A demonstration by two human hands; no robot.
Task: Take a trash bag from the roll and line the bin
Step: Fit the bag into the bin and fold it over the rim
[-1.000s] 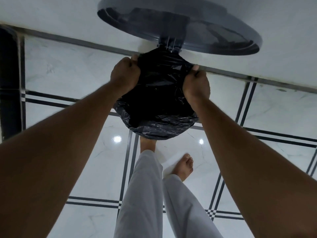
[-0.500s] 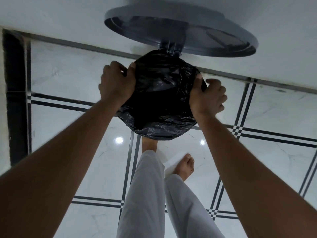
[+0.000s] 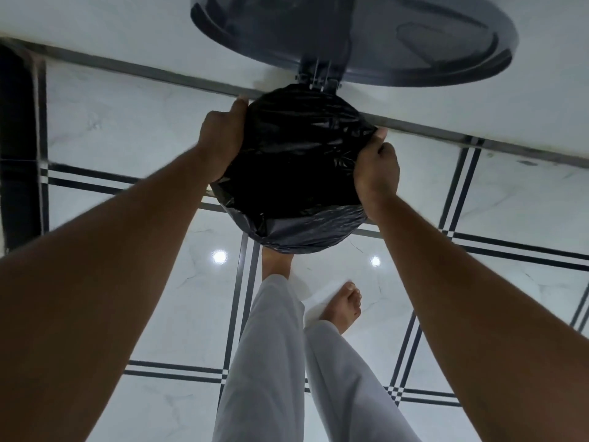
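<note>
A person looks straight down at a small round bin [image 3: 288, 240] standing on a glossy white marble-patterned floor [image 3: 134, 282] crossed by thin dark double lines. A black trash bag [image 3: 296, 161] already sits in the bin, its glossy plastic folded out over the rim and hanging down the near side in wrinkles, so the bin's own wall is hardly visible. The left hand [image 3: 221, 145] presses against the bag on the left side of the rim, fingers curled around the plastic and thumb lying along the top edge. The right hand [image 3: 376, 167] is closed on the right side of the rim, pinching a gathered fold of the bag between thumb and bent fingers. Both bare forearms reach in from the lower corners. The bin's dark round lid [image 3: 353, 36] stands open on its hinge at the far side, against a pale wall [image 3: 95, 23]. Below the bin are the person's light trouser legs [image 3: 271, 362] and bare feet; the left foot appears to rest at the bin's base, though the bag hides it partly.
</note>
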